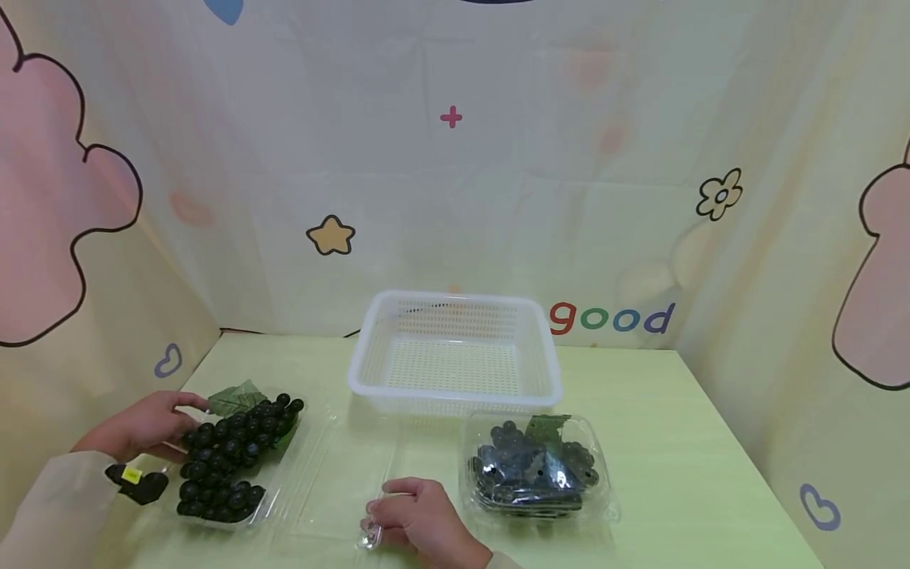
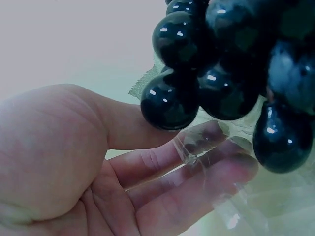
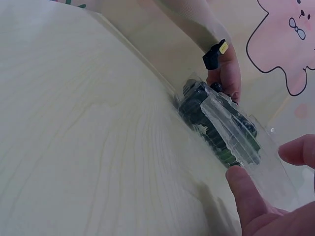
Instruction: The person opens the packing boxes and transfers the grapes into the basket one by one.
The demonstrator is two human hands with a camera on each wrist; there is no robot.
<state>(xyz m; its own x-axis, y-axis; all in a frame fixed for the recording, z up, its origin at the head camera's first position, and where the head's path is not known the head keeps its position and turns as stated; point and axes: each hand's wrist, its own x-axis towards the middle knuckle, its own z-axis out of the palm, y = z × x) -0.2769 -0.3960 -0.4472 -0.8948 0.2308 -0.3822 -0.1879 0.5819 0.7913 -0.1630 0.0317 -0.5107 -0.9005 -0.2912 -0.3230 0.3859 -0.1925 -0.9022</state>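
Observation:
A clear plastic clamshell box (image 1: 273, 506) lies opened out at the left, its base filled with a bunch of dark grapes (image 1: 227, 446) with a green leaf (image 1: 236, 397). My left hand (image 1: 152, 427) holds the box's left rim. In the left wrist view, its thumb is beside the grapes (image 2: 170, 101) and the fingertips (image 2: 231, 172) are behind the clear plastic. The right hand (image 1: 426, 521) pinches the near right edge of the clear lid (image 1: 348, 474). From the right wrist, the lid (image 3: 275, 182) stands between thumb and finger, with the grape-filled base beyond.
A white perforated basket (image 1: 455, 391) stands at the back middle of the table (image 1: 682, 474). Right of my right hand sits a closed clear box (image 1: 536, 470) with dark grapes and a leaf inside. Printed cloth walls (image 1: 455, 197) enclose the back and sides.

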